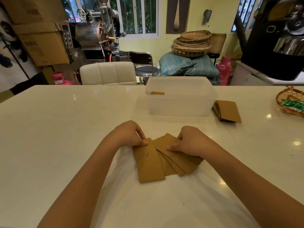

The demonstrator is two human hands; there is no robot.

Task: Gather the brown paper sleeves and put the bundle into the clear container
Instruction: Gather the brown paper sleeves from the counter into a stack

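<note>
Two bare hands rest on a fanned spread of brown paper sleeves [166, 159] lying flat on the white tabletop [65, 129], close to the near edge. The left hand [130, 134] pinches the far end of the leftmost sleeve, thumb on its upper face and fingers curled behind the edge. The right hand [189, 142] presses down on the right part of the fan, thumb flat on one sleeve and fingers folded over the far edges; it pins the sleeves to the surface and lifts none of them. The sleeves overlap one another, far ends bunched under the hands, near ends splayed apart. The leftmost sleeve carries a short dark mark; no printing can be read on any sleeve.

Beyond the hands stands the clear container [181, 102], open-topped, with one brown sleeve [157, 93] visible inside near its left far corner. A second stack of brown sleeves [227, 111] lies on the tabletop just beside the container's right wall. Further right, a woven tray [283, 104] at the frame edge holds a green packet [292, 105]; its lettering is too blurred to read.

Cardboard boxes [42, 43] behind the tabletop on the left bear printed panels, illegible at this range.
</note>
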